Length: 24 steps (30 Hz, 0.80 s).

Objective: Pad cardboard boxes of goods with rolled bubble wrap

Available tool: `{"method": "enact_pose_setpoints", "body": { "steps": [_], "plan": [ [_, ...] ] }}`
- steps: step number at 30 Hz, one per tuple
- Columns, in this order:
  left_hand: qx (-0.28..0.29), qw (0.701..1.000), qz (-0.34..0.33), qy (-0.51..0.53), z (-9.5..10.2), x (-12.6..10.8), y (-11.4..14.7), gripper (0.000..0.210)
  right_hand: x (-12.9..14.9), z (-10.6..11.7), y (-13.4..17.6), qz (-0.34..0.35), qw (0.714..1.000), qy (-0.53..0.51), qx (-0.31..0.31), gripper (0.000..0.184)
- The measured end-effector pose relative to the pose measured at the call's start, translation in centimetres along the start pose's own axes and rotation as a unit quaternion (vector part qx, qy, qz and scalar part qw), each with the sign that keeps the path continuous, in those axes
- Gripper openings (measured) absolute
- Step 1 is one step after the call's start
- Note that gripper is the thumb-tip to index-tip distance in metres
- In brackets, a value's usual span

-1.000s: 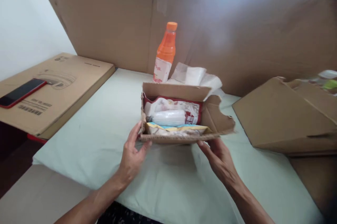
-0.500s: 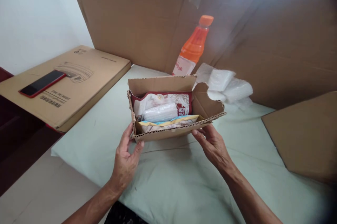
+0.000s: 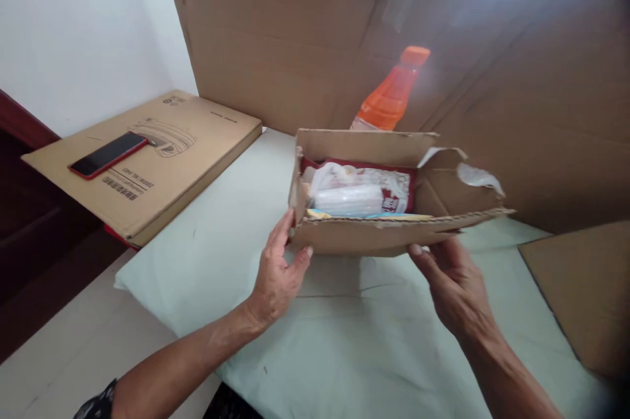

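Between my hands is an open cardboard box (image 3: 354,238), raised above the green cloth and tipped so its inside faces me. My left hand (image 3: 278,271) grips its left end, thumb on the front wall. At the lower right, my right hand (image 3: 453,281) holds the box with the thumb in front; its other fingers are partly hidden beneath. Inside lie a red-and-white printed packet (image 3: 398,186), a clear plastic-wrapped bundle (image 3: 347,199) on it, and a yellow-and-blue packet (image 3: 374,215) mostly hidden by the front wall.
A bottle of orange drink (image 3: 388,100) stands behind the box. To the left, a red-edged phone (image 3: 108,155) lies on a large flat carton (image 3: 197,136). Tall cardboard (image 3: 275,31) backs the green cloth (image 3: 211,235). A cardboard piece (image 3: 585,287) is at right.
The box and both hands have shifted right in view and the box has risen, now covering most of the white bubble-wrap bundles behind it. The whole view has also swung somewhat.
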<state>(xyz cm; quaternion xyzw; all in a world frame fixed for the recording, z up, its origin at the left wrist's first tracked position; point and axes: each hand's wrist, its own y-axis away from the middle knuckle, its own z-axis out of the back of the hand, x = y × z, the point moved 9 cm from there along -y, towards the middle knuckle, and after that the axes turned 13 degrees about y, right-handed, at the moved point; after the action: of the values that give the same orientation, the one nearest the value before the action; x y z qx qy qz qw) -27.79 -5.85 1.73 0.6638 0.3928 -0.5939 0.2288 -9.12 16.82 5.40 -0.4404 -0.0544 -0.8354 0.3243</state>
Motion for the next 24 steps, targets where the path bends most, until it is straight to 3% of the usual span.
{"method": "enact_pose_setpoints", "body": {
  "steps": [3, 7, 11, 15, 19, 24],
  "plan": [
    [-0.066, 0.998, 0.016, -0.012, 4.3, 0.2, 0.6, 0.06, 2.7, -4.7, -1.4, 0.054, 0.997, -0.003, 0.06, 0.044],
    [-0.138, 0.99, 0.0, -0.02, 9.7, -1.5, -0.2, 0.055, 8.8, -11.3, -4.6, 0.136, 0.978, -0.038, 0.154, 0.051],
    [-0.203, 0.972, -0.104, -0.053, 14.8, -5.9, -3.6, 0.052, 17.3, -17.0, -9.2, 0.25, 0.941, -0.043, 0.223, 0.064],
    [-0.261, 0.944, -0.181, -0.092, 19.8, -8.4, -8.0, 0.06, 24.6, -23.6, -14.2, 0.334, 0.917, 0.026, 0.217, 0.066],
    [-0.254, 0.949, -0.146, -0.122, 22.3, -6.9, -11.3, 0.068, 26.0, -29.6, -16.8, 0.28, 0.93, 0.123, 0.206, 0.08],
    [-0.257, 0.934, -0.14, -0.204, 23.3, -5.8, -12.9, 0.083, 23.3, -33.2, -15.0, 0.276, 0.922, 0.115, 0.248, 0.082]
  ]
}}
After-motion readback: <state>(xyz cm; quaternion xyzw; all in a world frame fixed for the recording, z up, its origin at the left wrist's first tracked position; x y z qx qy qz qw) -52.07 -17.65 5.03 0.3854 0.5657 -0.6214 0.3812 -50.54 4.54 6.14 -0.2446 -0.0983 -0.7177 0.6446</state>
